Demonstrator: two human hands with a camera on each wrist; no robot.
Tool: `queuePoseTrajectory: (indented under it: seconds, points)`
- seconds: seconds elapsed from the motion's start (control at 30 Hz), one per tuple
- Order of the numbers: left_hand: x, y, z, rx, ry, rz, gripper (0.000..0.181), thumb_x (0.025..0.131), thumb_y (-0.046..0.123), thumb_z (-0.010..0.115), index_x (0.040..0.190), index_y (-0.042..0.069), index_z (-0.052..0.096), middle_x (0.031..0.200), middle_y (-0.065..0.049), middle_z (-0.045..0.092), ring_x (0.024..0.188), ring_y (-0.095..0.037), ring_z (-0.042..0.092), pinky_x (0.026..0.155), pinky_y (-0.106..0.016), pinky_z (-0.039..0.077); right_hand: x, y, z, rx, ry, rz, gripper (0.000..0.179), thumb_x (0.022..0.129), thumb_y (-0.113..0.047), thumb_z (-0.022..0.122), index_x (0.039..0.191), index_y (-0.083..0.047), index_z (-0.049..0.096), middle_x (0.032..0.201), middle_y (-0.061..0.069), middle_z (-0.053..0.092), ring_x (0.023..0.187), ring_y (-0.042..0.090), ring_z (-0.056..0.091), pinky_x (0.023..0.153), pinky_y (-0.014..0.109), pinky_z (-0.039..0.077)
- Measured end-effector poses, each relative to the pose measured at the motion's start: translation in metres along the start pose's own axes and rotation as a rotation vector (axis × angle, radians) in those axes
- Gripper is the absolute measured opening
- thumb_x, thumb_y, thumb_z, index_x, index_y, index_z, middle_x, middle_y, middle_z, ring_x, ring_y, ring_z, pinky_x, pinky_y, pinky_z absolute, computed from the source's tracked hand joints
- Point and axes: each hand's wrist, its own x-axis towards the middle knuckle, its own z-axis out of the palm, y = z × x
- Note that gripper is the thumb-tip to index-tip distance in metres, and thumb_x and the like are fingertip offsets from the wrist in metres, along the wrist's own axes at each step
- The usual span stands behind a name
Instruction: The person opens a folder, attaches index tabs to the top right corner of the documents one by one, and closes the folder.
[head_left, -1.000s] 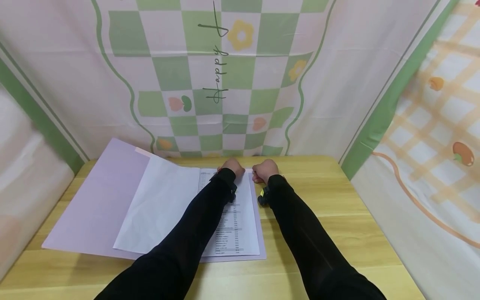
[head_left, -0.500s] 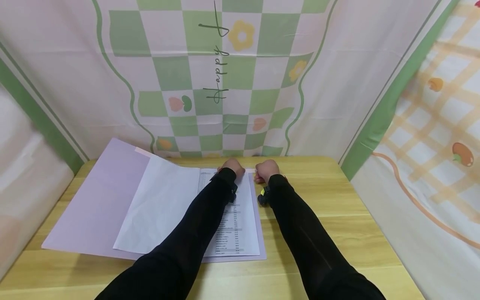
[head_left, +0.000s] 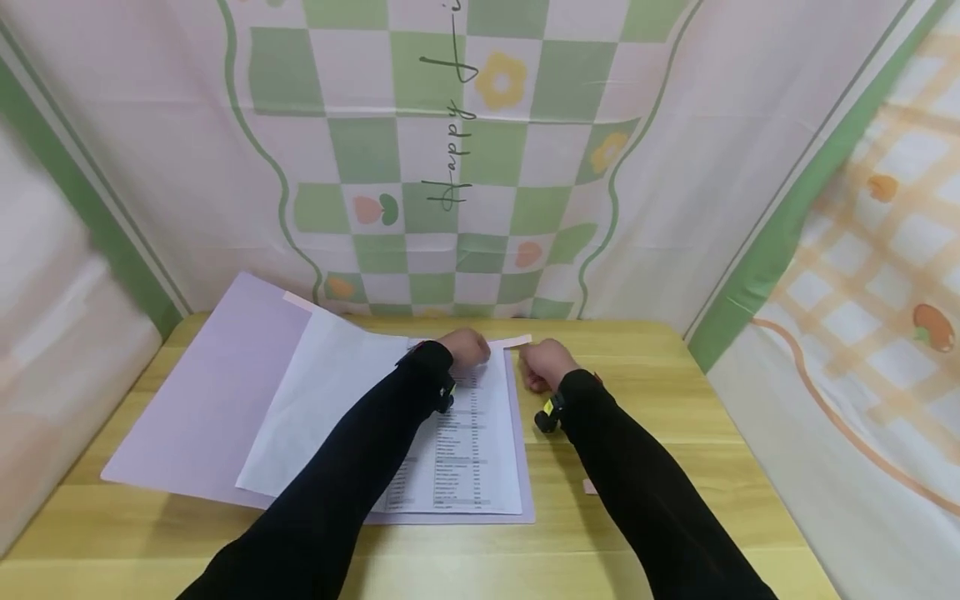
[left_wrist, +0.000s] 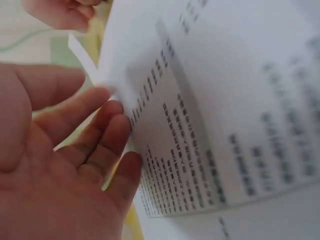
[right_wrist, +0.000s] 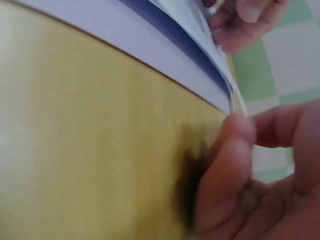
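At the top right corner of a lilac folder point(head_left: 195, 400) open on a worktop point(head_left: 697, 433), a person's right hand point(head_left: 547, 363) pinches a pale strip point(head_left: 513, 341) between nearly closed fingers; the left hand's point(head_left: 467, 347) loosely curled fingers touch a printed sheet point(head_left: 457, 467), their grip unclear.

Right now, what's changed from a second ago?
Your right hand has drawn back toward you and your left sleeve swung left. A pale pink strip now shows plainly at the printed page's top right corner, and a pink scrap beside your right sleeve. The lilac folder stays open.
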Motion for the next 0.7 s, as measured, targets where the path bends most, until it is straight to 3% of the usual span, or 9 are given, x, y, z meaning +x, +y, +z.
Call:
queuePoseTrajectory:
  seconds: [0.17,0.27,0.37,0.43,0.53,0.63,0.7]
  points:
    - [-0.025,0.004,0.007,0.085,-0.096,0.070,0.038,0.102,0.027,0.052,0.132,0.005,0.063,0.143,-0.010,0.053,0.134,-0.025,0.045,0.110,-0.035,0.032,-0.022,-0.004,0.006,-0.380,-0.022,-0.062,0.038,0.089,-0.013,0.051,0.052,-0.007,0.053,0.049,0.004,0.050,0.041,0.018,0.047,0.043,0.028,0.039]
    - [-0.042,0.010,0.016,0.258,-0.105,0.086,0.041,0.103,0.027,0.052,0.141,0.011,0.057,0.153,-0.008,0.041,0.142,-0.027,0.033,0.114,-0.039,0.025,-0.033,-0.004,0.012,-0.560,-0.024,-0.149,0.035,0.089,-0.014,0.053,0.055,-0.008,0.052,0.052,0.003,0.049,0.045,0.019,0.048,0.048,0.030,0.039]
    - [-0.064,0.018,0.026,0.448,-0.057,0.024,0.048,0.101,0.029,0.055,0.148,0.020,0.051,0.155,-0.008,0.039,0.142,-0.032,0.033,0.112,-0.048,0.027,-0.043,-0.002,0.019,-0.702,-0.009,-0.251,0.032,0.090,-0.015,0.054,0.060,-0.009,0.051,0.058,0.004,0.049,0.051,0.020,0.049,0.054,0.032,0.039]
    - [-0.077,0.024,0.032,0.529,-0.009,-0.038,0.049,0.099,0.031,0.057,0.147,0.024,0.051,0.151,-0.008,0.043,0.135,-0.035,0.039,0.108,-0.053,0.032,-0.048,0.000,0.023,-0.716,0.000,-0.267,0.028,0.091,-0.015,0.055,0.064,-0.009,0.051,0.062,0.004,0.049,0.055,0.021,0.050,0.055,0.033,0.040]
    - [-0.093,0.031,0.038,0.577,0.050,-0.072,0.044,0.097,0.030,0.060,0.140,0.020,0.059,0.136,-0.011,0.055,0.119,-0.035,0.053,0.099,-0.054,0.039,-0.058,0.003,0.027,-0.709,0.018,-0.269,0.019,0.092,-0.014,0.056,0.075,-0.006,0.053,0.066,0.006,0.050,0.058,0.022,0.051,0.056,0.034,0.040]
    - [-0.108,0.036,0.044,0.573,0.042,-0.073,0.039,0.095,0.032,0.062,0.131,0.018,0.066,0.121,-0.011,0.062,0.103,-0.033,0.059,0.091,-0.052,0.045,-0.071,0.008,0.030,-0.708,0.017,-0.260,0.012,0.092,-0.014,0.058,0.091,-0.002,0.055,0.073,0.008,0.054,0.063,0.023,0.053,0.056,0.035,0.042]
    - [-0.118,0.039,0.048,0.567,0.017,-0.060,0.038,0.094,0.034,0.064,0.128,0.017,0.067,0.115,-0.009,0.064,0.097,-0.031,0.060,0.087,-0.051,0.047,-0.082,0.012,0.032,-0.730,0.012,-0.272,0.017,0.092,-0.014,0.059,0.101,0.000,0.055,0.079,0.009,0.056,0.067,0.023,0.054,0.058,0.035,0.043]
